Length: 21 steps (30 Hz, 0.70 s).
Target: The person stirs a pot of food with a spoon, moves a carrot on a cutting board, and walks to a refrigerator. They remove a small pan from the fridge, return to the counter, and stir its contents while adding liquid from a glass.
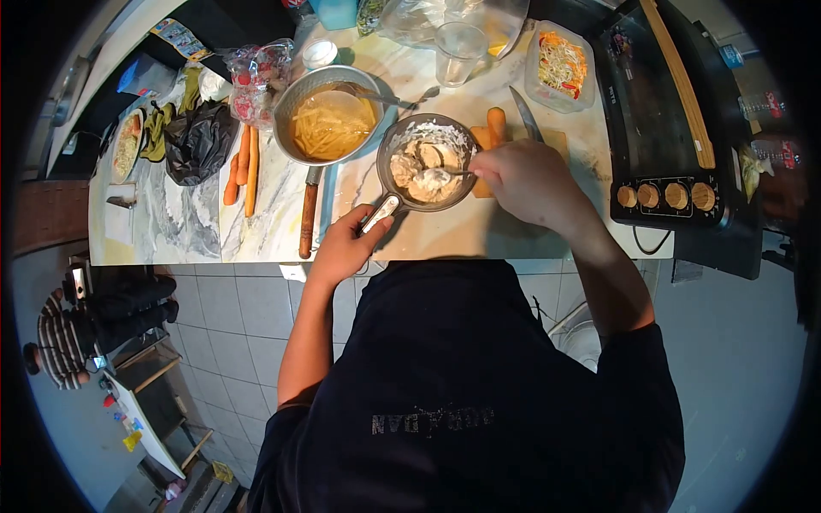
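Note:
My left hand [342, 245] is closed round the light-coloured handle of a small grey pan [425, 205] on the counter. In the pan lies a thick, creamy beige mixture [419, 162] with white smears up the inner wall. My right hand [528, 184] grips a spoon [459, 173] from the right side; its bowl end rests in the mixture with a pale lump. Left of the pan stands a larger saucepan [280, 120] with yellow strips in liquid and a metal utensil [389, 100] leaning over its rim. Its wooden handle [308, 218] points toward me.
A cutting board [556, 144], a carrot [496, 124] and a knife [526, 115] lie behind my right hand. Farther back are a clear cup [460, 56] and a tub of shredded vegetables [560, 64]. An oven [663, 111] borders the right; carrots [243, 158] and a black bag [199, 141] lie left.

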{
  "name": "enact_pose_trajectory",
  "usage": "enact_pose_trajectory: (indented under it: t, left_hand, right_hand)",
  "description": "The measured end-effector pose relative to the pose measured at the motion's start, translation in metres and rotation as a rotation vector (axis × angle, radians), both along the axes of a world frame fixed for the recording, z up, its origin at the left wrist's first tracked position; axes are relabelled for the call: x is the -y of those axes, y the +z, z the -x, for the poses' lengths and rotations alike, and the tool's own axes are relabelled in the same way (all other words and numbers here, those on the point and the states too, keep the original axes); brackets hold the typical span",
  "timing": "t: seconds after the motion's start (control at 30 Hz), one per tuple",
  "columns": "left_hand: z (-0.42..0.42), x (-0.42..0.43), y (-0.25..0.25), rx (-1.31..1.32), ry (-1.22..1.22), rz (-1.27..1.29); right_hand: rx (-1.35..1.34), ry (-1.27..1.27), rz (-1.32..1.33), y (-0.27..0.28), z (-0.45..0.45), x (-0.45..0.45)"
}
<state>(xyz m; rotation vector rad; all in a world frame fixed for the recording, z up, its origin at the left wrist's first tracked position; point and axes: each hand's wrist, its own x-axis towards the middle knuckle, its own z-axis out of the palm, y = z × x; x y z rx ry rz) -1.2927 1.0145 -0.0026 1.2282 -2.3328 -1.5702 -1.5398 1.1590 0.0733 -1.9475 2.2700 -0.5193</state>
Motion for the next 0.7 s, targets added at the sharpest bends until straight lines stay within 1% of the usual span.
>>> enact_pose_trajectory:
  t: [0.07, 0.17, 0.27, 0.33, 0.37, 0.43, 0.47, 0.53, 0.57, 0.63, 0.7]
  left_hand:
    - [0.002, -0.001, 0.003, 0.002, 0.008, -0.028]
    - [-0.001, 0.001, -0.008, -0.034, -0.015, -0.001]
    - [0.000, -0.003, -0.001, -0.008, 0.021, -0.069]
    - [0.000, -0.003, 0.000, -0.003, 0.023, -0.065]
    - [0.001, -0.003, 0.000, -0.001, 0.023, -0.059]
    - [0.002, -0.002, 0.000, -0.009, 0.012, -0.044]
    - [0.002, -0.002, 0.000, -0.014, 0.003, -0.032]
    - [0.002, -0.004, 0.002, -0.008, 0.011, -0.032]
    - [0.002, -0.004, 0.004, -0.002, 0.020, -0.033]
    - [0.001, -0.004, 0.000, -0.008, 0.026, -0.012]
    - [0.000, -0.004, -0.004, -0.002, 0.034, 0.011]
  right_hand:
    - [-0.026, 0.006, -0.028, -0.011, -0.001, 0.000]
    - [-0.080, 0.034, -0.062, -0.032, -0.002, 0.003]
    - [-0.106, -0.014, 0.007, -0.024, -0.005, 0.003]
    - [-0.155, -0.049, 0.173, -0.020, 0.000, 0.004]
    - [-0.155, -0.049, 0.174, -0.021, 0.000, 0.005]
    - [-0.090, -0.079, 0.300, -0.026, -0.001, 0.010]
    - [-0.092, -0.079, 0.302, -0.032, 0.000, 0.014]
    - [-0.098, -0.098, 0.187, -0.041, 0.000, 0.021]
    - [-0.100, -0.094, 0.191, -0.041, 0.001, 0.020]
    - [-0.077, -0.018, 0.109, -0.034, 0.000, 0.015]
    - [-0.076, -0.030, 0.112, -0.021, -0.003, 0.007]
